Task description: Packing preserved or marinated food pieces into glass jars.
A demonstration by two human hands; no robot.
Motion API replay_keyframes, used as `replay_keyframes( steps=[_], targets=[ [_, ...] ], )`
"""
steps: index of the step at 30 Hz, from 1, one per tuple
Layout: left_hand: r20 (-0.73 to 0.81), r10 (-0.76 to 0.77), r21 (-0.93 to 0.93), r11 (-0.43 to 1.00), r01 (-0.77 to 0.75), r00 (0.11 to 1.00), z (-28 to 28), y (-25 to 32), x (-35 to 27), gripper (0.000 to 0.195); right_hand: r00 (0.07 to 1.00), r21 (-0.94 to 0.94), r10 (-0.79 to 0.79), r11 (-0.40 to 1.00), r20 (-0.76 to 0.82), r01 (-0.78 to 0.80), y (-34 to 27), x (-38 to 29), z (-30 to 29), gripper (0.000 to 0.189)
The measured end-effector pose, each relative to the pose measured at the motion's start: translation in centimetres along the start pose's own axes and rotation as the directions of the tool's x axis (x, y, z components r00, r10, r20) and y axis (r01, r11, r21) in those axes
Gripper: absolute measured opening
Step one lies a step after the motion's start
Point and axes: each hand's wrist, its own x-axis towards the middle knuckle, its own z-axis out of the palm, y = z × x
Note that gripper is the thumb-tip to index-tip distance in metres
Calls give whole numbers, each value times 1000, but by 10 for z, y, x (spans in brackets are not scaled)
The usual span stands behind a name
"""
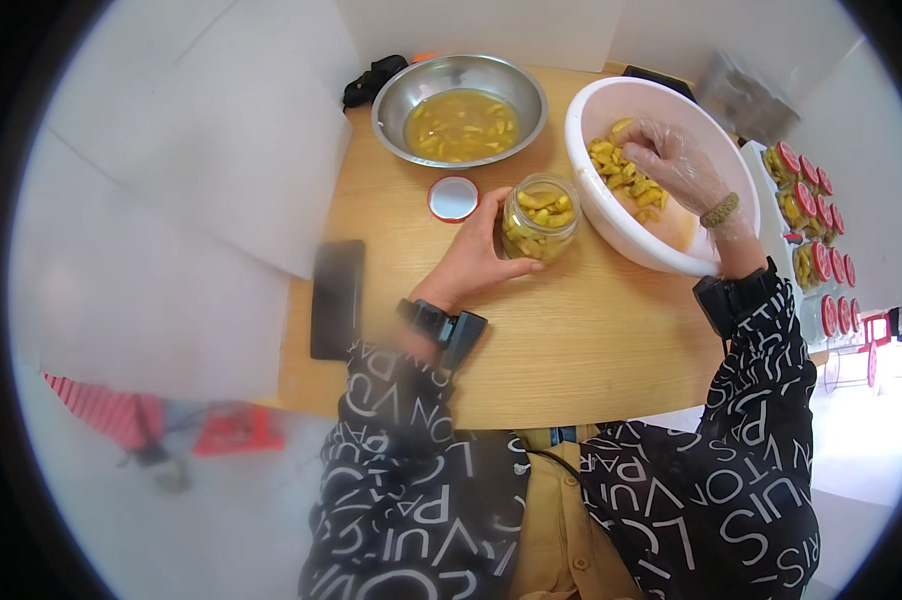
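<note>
My bare left hand [475, 259] is wrapped around the side of a glass jar [539, 238], which stands open on the table. Yellow pickled pieces [547, 206] fill most of it. A clear plastic glove covers my right hand [672, 165], which reaches into a large white plastic tub [593, 191]. Its bent fingers are at the edge of a heap of yellow pieces [631, 176]; whether they grip any is hidden. Left of the jar, a red-rimmed lid [453, 199] lies with its pale inside up.
A steel basin [391, 124] at the back holds yellow liquid with pieces. A dark phone-like slab [337, 300] lies at the left of the wooden table [586, 345]. Several red-lidded jars [803, 199] stand at the right. White panels [196, 150] border the left.
</note>
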Motion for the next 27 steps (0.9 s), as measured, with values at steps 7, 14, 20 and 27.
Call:
replay_keyframes(
  steps=[7,14,20,27],
  targets=[
    [-46,-41,83,996,44,998,1,-7,-4,101,976,-165,191,971,105,-172,26,-6,4,19],
    [73,-50,37,998,48,996,-6,9,-3,111,905,-487,335,855,261,-176,51,-19,3,21],
    [88,-122,59,991,117,989,-7,22,-6,112,832,-514,406,839,377,-177,29,-18,9,21],
    [125,-140,-33,989,145,982,-2,22,-8,110,692,-305,496,868,525,-391,27,-15,12,24]
  ],
)
